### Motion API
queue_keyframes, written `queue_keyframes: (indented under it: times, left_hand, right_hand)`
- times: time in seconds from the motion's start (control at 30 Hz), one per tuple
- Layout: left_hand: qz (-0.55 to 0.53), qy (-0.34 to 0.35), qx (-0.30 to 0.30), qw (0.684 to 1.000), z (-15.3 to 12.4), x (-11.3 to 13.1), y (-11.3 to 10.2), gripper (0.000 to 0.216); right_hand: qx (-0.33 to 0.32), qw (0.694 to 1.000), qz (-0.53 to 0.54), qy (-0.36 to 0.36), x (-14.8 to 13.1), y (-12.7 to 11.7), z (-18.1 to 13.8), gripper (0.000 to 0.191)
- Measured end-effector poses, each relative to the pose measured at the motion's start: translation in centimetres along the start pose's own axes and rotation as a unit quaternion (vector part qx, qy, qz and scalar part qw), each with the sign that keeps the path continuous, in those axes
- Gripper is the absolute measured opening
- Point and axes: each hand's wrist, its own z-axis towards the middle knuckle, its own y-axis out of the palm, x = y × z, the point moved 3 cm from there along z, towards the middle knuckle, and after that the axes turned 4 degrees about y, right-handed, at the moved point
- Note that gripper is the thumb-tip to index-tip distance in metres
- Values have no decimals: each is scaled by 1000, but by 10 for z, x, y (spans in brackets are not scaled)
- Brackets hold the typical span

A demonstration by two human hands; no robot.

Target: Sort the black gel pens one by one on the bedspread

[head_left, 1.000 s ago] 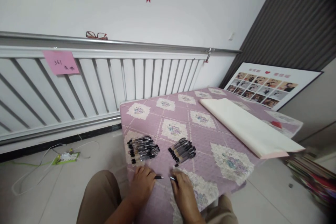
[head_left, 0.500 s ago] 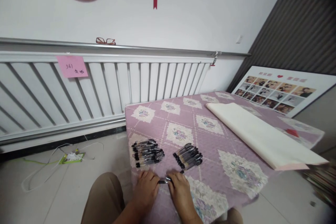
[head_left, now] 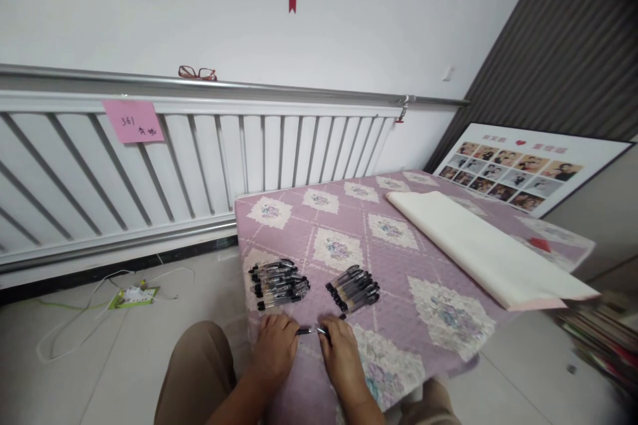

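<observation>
Between your two hands, right at the near edge of the quilted tablecloth (head_left: 399, 264), a single pen (head_left: 309, 331) lies crosswise. Your left hand (head_left: 276, 350) pinches its dark end and your right hand (head_left: 343, 360) pinches the paler end, with the fingers curled close and the knuckles up.

The hold is only at the tips of a slim, smooth, round barrel. If one hand pulls harder or loosens, I judge the pen could twist free and roll off the edge beneath your wrists onto the hard tile floor (head_left: 100, 358).

Just beyond your left fingertips is one loose heap of pens (head_left: 278, 277), and just beyond your right fingertips is a second heap (head_left: 353, 287). The pens have clear plastic bodies and black caps, and they are laid roughly parallel. A careless knuckle could knock either heap apart, or mix the two.

The cloth is soft, padded and stitched in diamonds with floral patches, so it should slow a rolling pen. It also hangs over the edge, and dragging your wrists could pull it and everything on it.

Farther off to the right rests a long, flattened cream roll (head_left: 478, 246), matte and well clear of your hands.
</observation>
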Motion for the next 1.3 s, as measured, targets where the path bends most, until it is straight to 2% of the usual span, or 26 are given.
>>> queue_keyframes:
  times: [0.3,0.77,1.0,1.13,1.3]
  left_hand:
    - [-8,7,15,1000,-1,0,-1,18]
    - [7,-5,41,999,0,1,-2,16]
    - [-1,-5,40,999,2,-2,4,17]
    - [-8,-3,39,999,2,-4,7,18]
    - [-9,-12,35,999,3,-6,8,20]
  right_hand:
    - [5,1000,2,-16,-6,-6,-1,23]
    - [12,1000,19,0,-3,-3,1,25]
    - [-61,997,19,-39,-1,0,13,35]
    - [-116,990,36,-71,6,5,23,34]
    - [-134,986,65,-74,16,12,24,33]
